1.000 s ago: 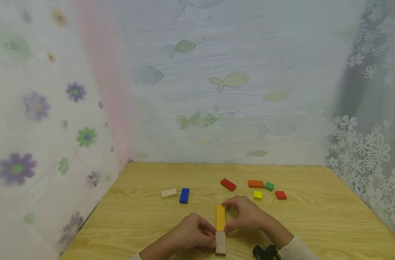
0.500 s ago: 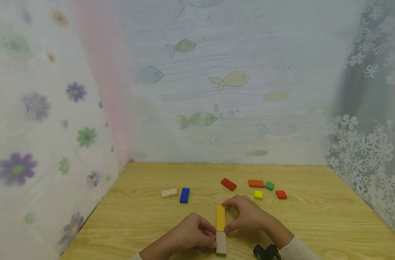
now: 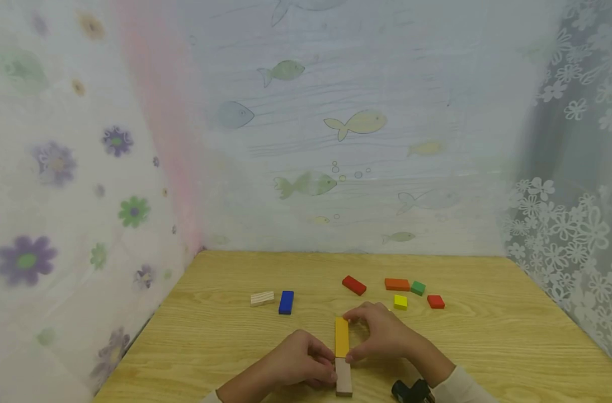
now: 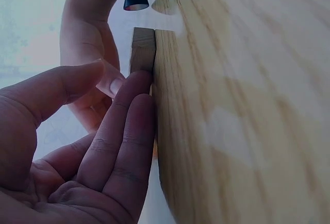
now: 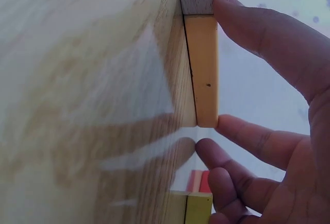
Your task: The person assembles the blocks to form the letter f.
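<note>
Barely anything has moved: the plain block (image 3: 343,378) has swung its near end slightly toward the right edge of the worktop (image 3: 210,341). It lies end to end with the amber block (image 3: 342,337), about midway between the left and right edges. Neither of the 2 hands grips anything: the left hand (image 3: 302,358), fingers loosely extended, touches the plain block's left side; the right hand (image 3: 384,333) spreads wide along the amber block, index finger at its far end, thumb by the joint. Toward the far left corner lie the striped block (image 3: 262,299) and blue block (image 3: 286,303); toward the far right, the orange block (image 3: 396,284) and green block (image 3: 418,288).
</note>
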### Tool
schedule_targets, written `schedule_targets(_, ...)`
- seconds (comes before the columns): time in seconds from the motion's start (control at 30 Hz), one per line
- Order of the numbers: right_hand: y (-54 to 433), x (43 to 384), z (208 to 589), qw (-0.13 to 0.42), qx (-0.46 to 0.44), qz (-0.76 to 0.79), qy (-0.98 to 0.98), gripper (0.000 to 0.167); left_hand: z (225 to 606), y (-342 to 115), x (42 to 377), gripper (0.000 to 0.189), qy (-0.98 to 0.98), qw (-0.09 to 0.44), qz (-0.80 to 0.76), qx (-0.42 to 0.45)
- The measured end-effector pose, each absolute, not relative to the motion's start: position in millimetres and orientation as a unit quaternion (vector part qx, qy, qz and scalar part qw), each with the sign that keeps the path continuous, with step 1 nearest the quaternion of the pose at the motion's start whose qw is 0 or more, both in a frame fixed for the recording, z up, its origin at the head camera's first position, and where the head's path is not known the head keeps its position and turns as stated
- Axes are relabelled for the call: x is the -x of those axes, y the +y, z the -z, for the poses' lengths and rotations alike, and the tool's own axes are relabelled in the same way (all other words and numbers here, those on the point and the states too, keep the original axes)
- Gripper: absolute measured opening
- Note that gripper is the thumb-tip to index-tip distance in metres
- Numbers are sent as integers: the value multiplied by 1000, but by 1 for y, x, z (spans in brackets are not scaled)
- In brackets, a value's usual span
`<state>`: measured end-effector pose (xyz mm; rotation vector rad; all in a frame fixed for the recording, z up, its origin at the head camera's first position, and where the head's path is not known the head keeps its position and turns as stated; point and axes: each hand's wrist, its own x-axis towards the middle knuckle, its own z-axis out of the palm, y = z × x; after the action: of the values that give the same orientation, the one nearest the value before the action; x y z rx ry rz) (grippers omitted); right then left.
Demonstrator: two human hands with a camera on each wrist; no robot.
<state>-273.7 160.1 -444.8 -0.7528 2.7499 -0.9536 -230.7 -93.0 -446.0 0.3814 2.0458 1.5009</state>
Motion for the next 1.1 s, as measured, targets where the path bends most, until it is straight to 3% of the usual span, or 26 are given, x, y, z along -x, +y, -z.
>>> schedule_targets(1.1,162,273,449,62,254,304,916,78,443,-93,233,18,800,233,-526,-168)
